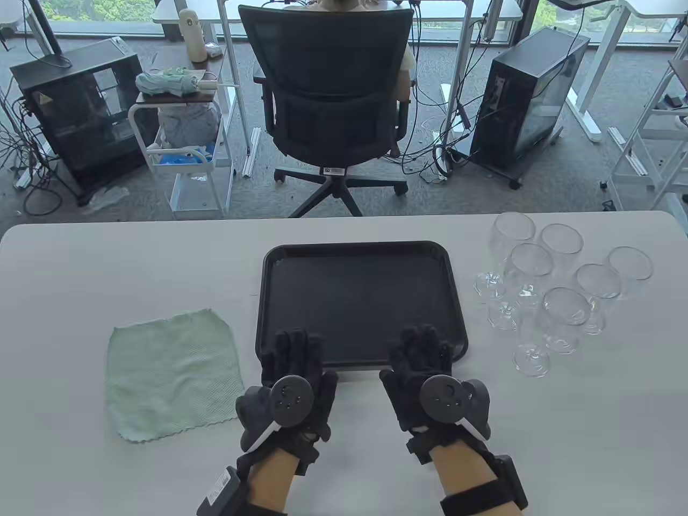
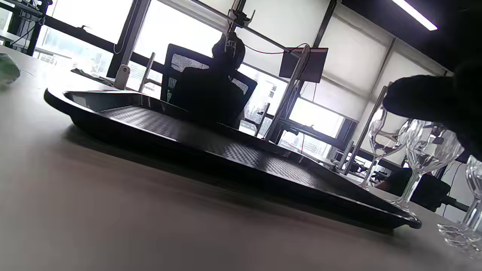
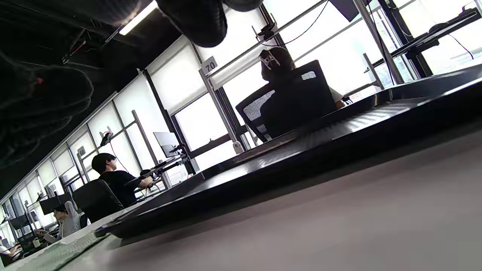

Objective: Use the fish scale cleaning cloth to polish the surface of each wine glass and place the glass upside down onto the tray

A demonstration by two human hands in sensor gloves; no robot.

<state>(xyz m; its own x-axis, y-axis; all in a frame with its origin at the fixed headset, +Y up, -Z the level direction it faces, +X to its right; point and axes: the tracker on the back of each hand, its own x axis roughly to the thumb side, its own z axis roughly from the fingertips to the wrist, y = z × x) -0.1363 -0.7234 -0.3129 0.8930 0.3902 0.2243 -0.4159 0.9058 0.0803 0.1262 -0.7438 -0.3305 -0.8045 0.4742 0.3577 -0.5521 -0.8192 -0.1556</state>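
Observation:
A black tray (image 1: 359,258) lies bare in the middle of the white table (image 1: 80,269). My left hand (image 1: 293,349) and right hand (image 1: 422,346) lie flat at its near rim, fingers straight and reaching onto the rim, holding nothing. A pale green fish scale cloth (image 1: 173,373) lies spread out left of the left hand. Several clear wine glasses (image 1: 559,290) stand upright in a cluster right of the tray. The left wrist view shows the tray (image 2: 226,150) from table level with glasses (image 2: 425,158) beyond it. In the right wrist view the tray (image 3: 301,158) and a strip of cloth (image 3: 56,252) appear.
Beyond the table's far edge stands a black office chair (image 1: 333,91) with a person seated behind it, a white cart (image 1: 188,156) and computer cases (image 1: 532,102) on the floor. More people sit at desks in the right wrist view.

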